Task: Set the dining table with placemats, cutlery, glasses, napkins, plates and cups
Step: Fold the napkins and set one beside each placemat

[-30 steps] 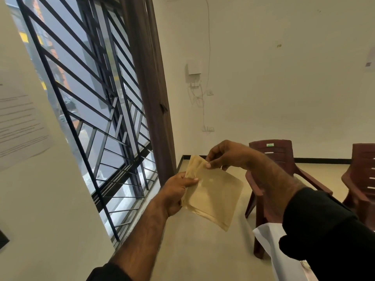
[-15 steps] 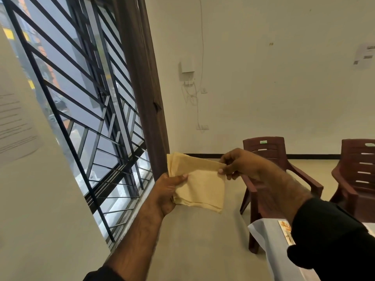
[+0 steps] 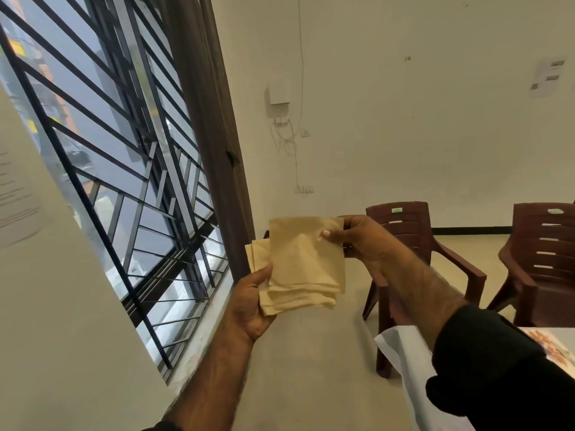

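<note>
No legible text anywhere; paper sheet (image 3: 18, 194) on left wall carries printed lines, too blurred to read; paper notice (image 3: 546, 76) on far wall shows dark blocks only (possibly codes, cannot tell); small green-white stickers on chair backs (image 3: 396, 209) (image 3: 554, 210) too small to read
</note>
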`<state>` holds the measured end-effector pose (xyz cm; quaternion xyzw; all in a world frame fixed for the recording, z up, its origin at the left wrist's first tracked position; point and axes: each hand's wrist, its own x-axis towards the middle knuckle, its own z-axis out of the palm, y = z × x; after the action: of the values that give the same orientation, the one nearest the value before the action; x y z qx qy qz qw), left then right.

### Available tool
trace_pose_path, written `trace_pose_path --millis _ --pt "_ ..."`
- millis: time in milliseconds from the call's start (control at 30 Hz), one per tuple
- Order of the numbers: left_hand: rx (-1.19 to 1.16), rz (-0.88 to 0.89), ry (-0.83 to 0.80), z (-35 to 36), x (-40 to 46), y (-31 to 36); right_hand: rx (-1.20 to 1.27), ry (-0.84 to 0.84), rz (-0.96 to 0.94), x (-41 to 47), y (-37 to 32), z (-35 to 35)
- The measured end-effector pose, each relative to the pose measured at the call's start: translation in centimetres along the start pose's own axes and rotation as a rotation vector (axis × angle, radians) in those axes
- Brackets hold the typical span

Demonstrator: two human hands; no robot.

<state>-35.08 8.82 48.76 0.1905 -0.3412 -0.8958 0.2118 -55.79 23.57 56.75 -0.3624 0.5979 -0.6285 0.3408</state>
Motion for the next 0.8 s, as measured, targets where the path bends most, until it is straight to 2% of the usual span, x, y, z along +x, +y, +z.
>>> trace_pose_path --millis 67,200,400,533,567,633,700,800 --pt "-0.012 0.010 -0.011 -0.4 0.1 0.2 -0.053 0.015 0.038 0.4 0.1 0.2" --pt "0.026 0.003 0.028 -0.8 -0.1 0.1 -0.338 0.063 0.093 1.1 0.7 1.1" --pt "0.085 -0.003 0.180 -1.4 0.6 -0.3 -0.673 0.154 -0.105 1.4 0.3 3.1" --pt "0.099 0.014 0.210 -1.8 1.2 -0.4 -0.507 -0.149 -0.183 0.2 -0.5 4.3" --pt "0.099 0.016 0.209 -1.9 1.2 -0.4 -0.430 -0.164 -0.171 0.3 -0.5 4.2" --pt "0.102 0.022 0.197 -1.9 1.5 -0.4 -0.311 -0.046 -0.108 0.8 -0.3 3.7" --pt "0.103 0.028 0.181 -1.9 1.8 -0.5 -0.353 0.071 -0.046 1.4 0.7 3.0" --pt "0.122 0.021 0.144 -2.3 2.2 -0.5 -0.488 0.001 0.077 1.8 2.4 2.4"
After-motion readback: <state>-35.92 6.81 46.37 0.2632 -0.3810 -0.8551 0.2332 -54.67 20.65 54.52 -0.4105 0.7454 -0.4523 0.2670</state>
